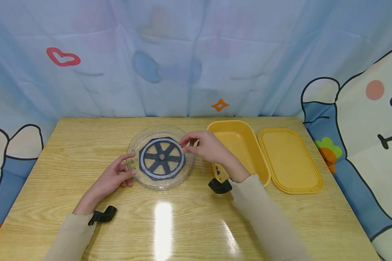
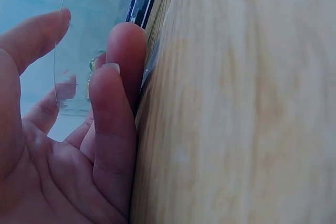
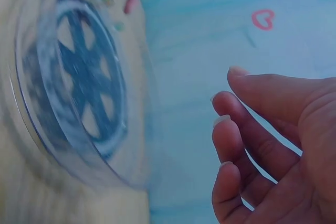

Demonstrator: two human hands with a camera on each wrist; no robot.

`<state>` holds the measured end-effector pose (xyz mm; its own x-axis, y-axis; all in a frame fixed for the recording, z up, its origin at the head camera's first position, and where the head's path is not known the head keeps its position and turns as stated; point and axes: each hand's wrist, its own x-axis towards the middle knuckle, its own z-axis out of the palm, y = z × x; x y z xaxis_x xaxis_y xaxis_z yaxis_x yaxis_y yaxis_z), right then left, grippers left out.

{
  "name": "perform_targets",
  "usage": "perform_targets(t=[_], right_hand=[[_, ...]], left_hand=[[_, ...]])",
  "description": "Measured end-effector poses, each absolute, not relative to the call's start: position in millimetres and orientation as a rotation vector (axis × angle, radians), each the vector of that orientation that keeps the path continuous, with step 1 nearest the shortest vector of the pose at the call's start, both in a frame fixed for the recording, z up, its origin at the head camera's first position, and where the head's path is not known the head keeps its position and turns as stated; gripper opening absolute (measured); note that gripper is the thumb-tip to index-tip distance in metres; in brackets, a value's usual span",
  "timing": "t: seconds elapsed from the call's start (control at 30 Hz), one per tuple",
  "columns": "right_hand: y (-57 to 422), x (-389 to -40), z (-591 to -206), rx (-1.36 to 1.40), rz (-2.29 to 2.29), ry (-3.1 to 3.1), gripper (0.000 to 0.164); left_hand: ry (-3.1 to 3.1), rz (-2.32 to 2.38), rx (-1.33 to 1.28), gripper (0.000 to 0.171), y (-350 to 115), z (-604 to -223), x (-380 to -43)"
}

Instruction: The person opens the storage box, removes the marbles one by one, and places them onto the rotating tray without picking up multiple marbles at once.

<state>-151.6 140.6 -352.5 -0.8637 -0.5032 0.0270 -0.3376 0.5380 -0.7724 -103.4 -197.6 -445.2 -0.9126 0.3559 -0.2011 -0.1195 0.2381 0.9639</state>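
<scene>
Touching clear dish point(image 1: 161, 156) rim, left hand point(image 1: 112, 178), fingers relaxed

Wooden table point(image 1: 68, 145) bears clear dish point(image 1: 140, 139), yellow box point(image 1: 248, 145), lid point(image 1: 290, 159).

So the wooden worktop point(image 1: 68, 145) has a round clear plastic dish point(image 1: 161, 156) sitting about dead centre, and a dark spoked wheel disc point(image 1: 162, 158) lies flat inside it. The left hand point(image 1: 112, 178) rests on the worktop at the dish's left edge, fingertips touching the rim. The right hand point(image 1: 205, 146) hovers over the dish's right rim. Just to the right of the dish is an open yellow plastic box point(image 1: 240, 145), and its yellow lid point(image 1: 289, 159) lies right beside that, further right, edges close together. Behind the worktop hangs a printed cartoon curtain point(image 1: 189, 54) across the whole back.
</scene>
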Motion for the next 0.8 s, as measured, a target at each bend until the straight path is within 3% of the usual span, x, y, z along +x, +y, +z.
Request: perform_targets(t=[0.37, 0.8], right_hand=[[208, -169, -347, -0.616, -1.338, 2.568, 0.014], [257, -188, -380, -0.459, -1.151, 2.336, 0.019]], left_hand=[[2.152, 1.706, 0.219, 0.063, -199, -448, -106], [2.149, 1.714, 0.222, 0.062, -199, -449, -106]])
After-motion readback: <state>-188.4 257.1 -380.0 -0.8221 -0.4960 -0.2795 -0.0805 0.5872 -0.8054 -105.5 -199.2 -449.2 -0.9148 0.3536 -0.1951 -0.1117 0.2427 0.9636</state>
